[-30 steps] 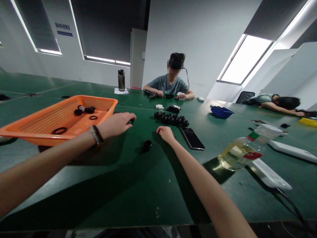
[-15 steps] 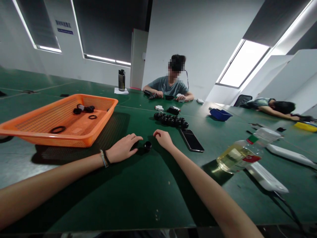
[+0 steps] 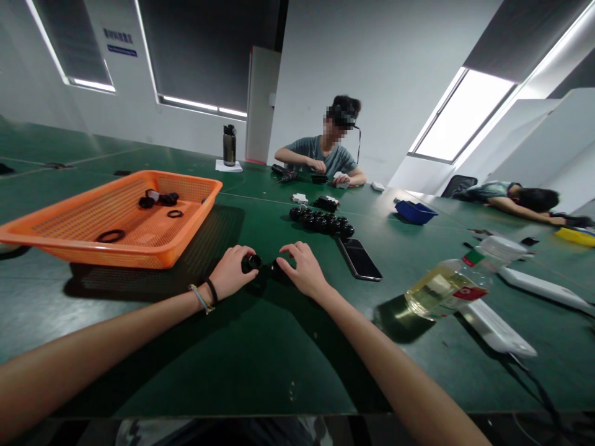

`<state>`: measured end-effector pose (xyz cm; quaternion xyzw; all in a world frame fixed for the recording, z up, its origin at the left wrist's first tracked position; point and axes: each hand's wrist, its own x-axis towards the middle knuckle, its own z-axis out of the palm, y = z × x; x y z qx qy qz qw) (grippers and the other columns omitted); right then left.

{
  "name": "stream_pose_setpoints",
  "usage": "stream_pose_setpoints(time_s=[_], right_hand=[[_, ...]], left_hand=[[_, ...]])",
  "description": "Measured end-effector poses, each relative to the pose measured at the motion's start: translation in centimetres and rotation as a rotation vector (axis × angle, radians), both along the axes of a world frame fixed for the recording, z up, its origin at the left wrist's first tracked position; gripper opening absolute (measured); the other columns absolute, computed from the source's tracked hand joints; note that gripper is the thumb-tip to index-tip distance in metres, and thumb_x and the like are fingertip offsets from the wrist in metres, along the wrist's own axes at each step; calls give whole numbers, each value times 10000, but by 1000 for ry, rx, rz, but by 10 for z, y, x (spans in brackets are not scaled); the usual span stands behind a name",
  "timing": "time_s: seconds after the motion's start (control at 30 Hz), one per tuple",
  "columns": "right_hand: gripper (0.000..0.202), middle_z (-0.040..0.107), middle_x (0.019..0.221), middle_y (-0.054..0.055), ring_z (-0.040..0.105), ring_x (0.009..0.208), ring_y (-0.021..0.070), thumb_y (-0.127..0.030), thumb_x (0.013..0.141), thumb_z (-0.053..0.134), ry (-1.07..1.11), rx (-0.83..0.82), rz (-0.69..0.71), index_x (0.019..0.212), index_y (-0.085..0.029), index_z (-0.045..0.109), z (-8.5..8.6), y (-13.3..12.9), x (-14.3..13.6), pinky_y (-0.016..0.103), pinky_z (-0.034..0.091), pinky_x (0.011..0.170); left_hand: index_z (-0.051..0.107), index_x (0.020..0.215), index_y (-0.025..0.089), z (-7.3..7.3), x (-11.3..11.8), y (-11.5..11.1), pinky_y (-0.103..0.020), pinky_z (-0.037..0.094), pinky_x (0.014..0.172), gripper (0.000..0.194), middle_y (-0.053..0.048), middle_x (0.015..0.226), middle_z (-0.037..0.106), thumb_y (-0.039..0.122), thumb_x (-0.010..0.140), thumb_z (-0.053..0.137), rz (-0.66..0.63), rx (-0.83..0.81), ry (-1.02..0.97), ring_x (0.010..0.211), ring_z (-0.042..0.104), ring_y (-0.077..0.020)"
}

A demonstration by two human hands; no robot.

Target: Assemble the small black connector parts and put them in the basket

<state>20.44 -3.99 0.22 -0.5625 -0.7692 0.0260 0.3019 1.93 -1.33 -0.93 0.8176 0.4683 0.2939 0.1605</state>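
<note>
Left black part [image 3: 251, 262]: short, cup-like, at the fingertips of the left hand [image 3: 231, 271], low over the green table [image 3: 209, 365]. Open end facing roughly toward the right hand [image 3: 303, 271].
Right black part [image 3: 275, 269]: just right of the left one, mostly hidden behind the right thumb. Shape hard to read.
Gap: narrow strip between both parts, apart as far as visible.
Axis: squat, so barely a long one; looks tipped sideways, roughly along the hand-to-hand line.
Nearer hand: left for the left part, right for the right part. Left part just left of the right fingertips.
Left hand: curled partway, thumb opposite fingers, spread only to the width of the part held.
Right hand: half curled, thumb and forefinger parted over the right part. Cannot tell if gripping or just touching.
Orange basket [image 3: 139, 259]: left of the left hand, apart from it, dark bits [image 3: 166, 199] inside.
Black round parts [image 3: 321, 222]: lined up beyond the right hand.
Phone [image 3: 361, 259]: near, right of the right hand, screen dark.
Bottle [image 3: 444, 290]: farther right, yellowish liquid inside.
Blue tray [image 3: 415, 214]: farther back, right side.
Co-worker [image 3: 323, 152]: seated across, busy with small items.
</note>
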Motion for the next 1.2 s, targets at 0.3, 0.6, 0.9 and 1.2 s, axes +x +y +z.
stream_pose_setpoints(time_s=[0.3, 0.6, 0.9, 1.2], right_hand=[[181, 547, 669, -8, 484, 622, 117, -322, 739, 563, -29, -250, 94, 841, -174, 589, 23, -16, -4, 240, 344, 574], [209, 594, 727, 0, 533, 649, 112, -310, 741, 513, 346, -395, 54, 881, -167, 575, 21, -28, -21, 240, 395, 602], [119, 576, 723, 5, 559, 686, 128, -246, 741, 500, 668, -555, -81, 836, -184, 536, 7, -33, -46, 270, 436, 675], [160, 498, 630, -39, 512, 578, 103, -285, 771, 458, 862, -425, 88, 917, -225, 486, -5, -42, -48, 223, 424, 554]], left_hand=[[540, 858, 144, -6, -2, -6, -310, 483, 695, 268, -31, 862, 478, 151, 591, 536, -68, -69, -229, 725, 533, -154], [518, 899, 161, 0, -2, -31, -253, 473, 658, 266, -8, 803, 599, 202, 637, 539, -117, -236, -336, 735, 586, -153], [539, 998, 164, -1, -11, -41, -342, 462, 821, 354, -67, 999, 612, 261, 659, 559, -87, -201, -353, 914, 574, -206], [512, 976, 162, 0, -11, -38, -313, 478, 726, 403, -30, 860, 623, 334, 621, 597, -90, -280, -439, 796, 597, -189]])
